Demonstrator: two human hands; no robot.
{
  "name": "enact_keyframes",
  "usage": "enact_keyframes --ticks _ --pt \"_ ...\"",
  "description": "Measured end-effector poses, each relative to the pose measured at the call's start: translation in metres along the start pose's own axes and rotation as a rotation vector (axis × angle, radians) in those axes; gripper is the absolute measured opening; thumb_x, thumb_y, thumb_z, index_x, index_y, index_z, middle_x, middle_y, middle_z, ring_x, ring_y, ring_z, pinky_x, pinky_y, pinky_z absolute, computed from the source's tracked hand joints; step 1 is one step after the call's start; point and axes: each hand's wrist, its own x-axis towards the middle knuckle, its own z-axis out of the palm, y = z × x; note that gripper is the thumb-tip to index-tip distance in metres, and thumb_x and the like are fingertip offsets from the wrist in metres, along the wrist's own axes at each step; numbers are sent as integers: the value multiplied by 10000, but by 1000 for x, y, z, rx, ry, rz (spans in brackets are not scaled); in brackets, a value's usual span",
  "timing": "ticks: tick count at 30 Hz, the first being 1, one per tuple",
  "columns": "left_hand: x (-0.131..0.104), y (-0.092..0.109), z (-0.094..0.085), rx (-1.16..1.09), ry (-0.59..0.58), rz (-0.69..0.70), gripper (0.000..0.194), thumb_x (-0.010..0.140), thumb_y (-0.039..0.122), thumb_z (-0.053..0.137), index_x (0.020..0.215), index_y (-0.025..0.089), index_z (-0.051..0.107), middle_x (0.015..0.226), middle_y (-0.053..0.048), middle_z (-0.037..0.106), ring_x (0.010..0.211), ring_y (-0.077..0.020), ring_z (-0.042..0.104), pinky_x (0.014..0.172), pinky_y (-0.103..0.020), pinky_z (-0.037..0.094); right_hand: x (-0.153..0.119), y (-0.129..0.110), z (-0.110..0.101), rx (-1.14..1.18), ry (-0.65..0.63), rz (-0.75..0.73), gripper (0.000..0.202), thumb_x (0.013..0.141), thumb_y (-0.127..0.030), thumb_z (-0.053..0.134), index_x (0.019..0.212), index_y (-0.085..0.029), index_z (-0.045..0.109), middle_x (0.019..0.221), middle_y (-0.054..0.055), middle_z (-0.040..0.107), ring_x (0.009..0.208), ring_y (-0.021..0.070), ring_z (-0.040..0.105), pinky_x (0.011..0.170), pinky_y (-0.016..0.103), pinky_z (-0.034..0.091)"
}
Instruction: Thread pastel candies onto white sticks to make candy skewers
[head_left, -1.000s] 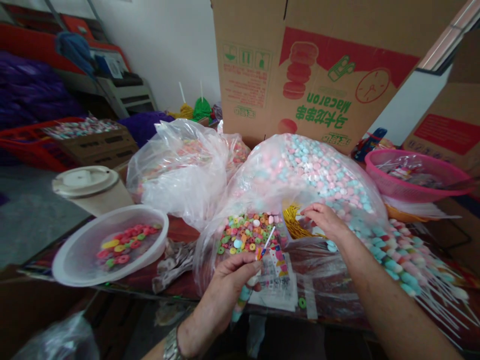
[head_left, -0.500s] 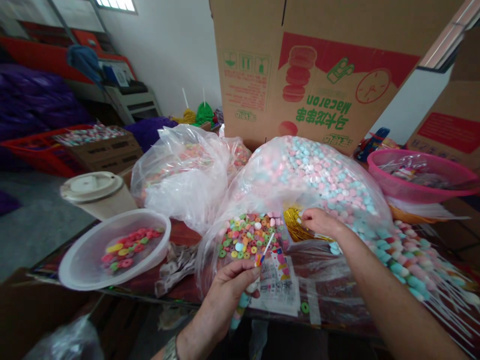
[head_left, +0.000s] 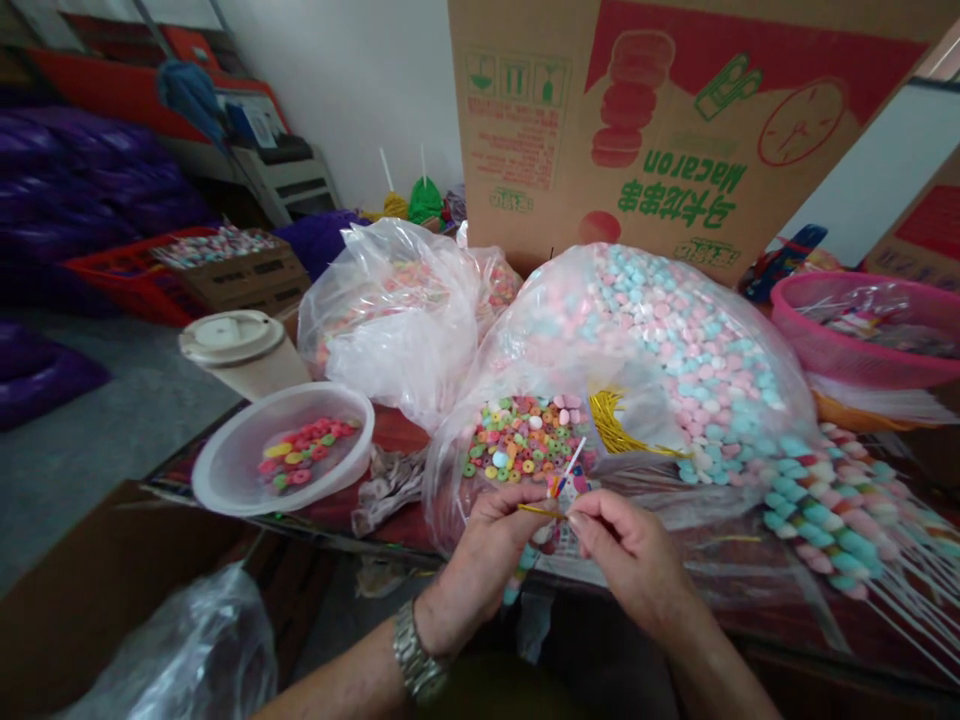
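My left hand (head_left: 501, 545), with a metal watch on its wrist, is closed on a wrapped candy skewer (head_left: 519, 574). Its white stick (head_left: 575, 456) pokes up past the fingers, and the pastel candy hangs below, mostly hidden by the hand. My right hand (head_left: 626, 550) pinches a gold twist tie (head_left: 538, 510) that lies across the gathered neck of the wrapper, close to my left fingertips. Beyond the hands lies a bundle of gold twist ties (head_left: 621, 428), beside loose ring-shaped candies (head_left: 517, 440) on clear plastic.
A large bag of pink and blue candies (head_left: 705, 350) stands behind. Finished skewers (head_left: 832, 520) lie at right, below a pink basket (head_left: 862, 350). At left are a translucent bowl (head_left: 214, 480), a lidded cup (head_left: 247, 350) and another candy bag (head_left: 397, 330). A cardboard box (head_left: 540, 130) rises behind.
My right hand has come from the twist-tie bundle to my left hand, bringing one gold tie with it. The view has shifted, while my left hand keeps its hold on the skewer.
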Motion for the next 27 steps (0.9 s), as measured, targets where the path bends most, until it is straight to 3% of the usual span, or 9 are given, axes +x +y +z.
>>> enact_keyframes --ticks 4,11,15,18,21,23,27 --pt "-6 -5 1 89 -95 83 93 619 237 672 643 148 682 583 7 595 560 -104 496 554 -205 398 -6 9 23 -19 136 -1 209 862 -301 447 716 -188 545 565 -30 507 542 119 477 518 218 369" --pt "-15 -9 -1 151 -152 68 157 660 300 667 664 144 680 593 5 562 547 -94 456 519 -188 379 -14 26 29 -267 285 -180 195 876 -255 412 771 -195 564 658 20 616 594 151 565 535 236 405" --pt "-15 -10 -6 189 -256 71 183 681 336 697 714 156 704 695 -15 625 632 -109 515 586 -192 420 -16 23 31 -351 319 -221 200 865 -225 410 729 -201 555 615 15 601 559 147 551 533 237 394" --pt "-16 -11 -7 127 -247 62 184 658 330 726 691 150 700 662 -9 626 618 -102 527 590 -189 430 -17 17 31 -356 335 -239 212 857 -217 410 693 -198 544 599 18 585 560 148 542 542 243 383" --pt "-18 -11 -4 30 -176 -2 197 645 324 737 638 140 669 534 23 565 485 -66 470 471 -165 374 -17 17 30 -205 269 -172 182 859 -234 422 739 -192 552 634 15 586 590 146 548 558 240 397" --pt "-20 -10 -2 -47 -157 -63 203 613 309 758 648 136 658 516 22 573 454 -70 483 434 -168 363 -18 18 27 -7 154 -60 140 856 -259 448 857 -180 565 640 -5 569 582 137 538 548 233 411" --pt "-21 -8 -2 -160 -225 -217 225 555 252 777 687 128 643 530 10 613 428 -100 537 432 -203 430 -21 18 18 235 -47 80 253 847 -298 492 1040 -150 565 616 -44 499 553 113 479 520 216 405"
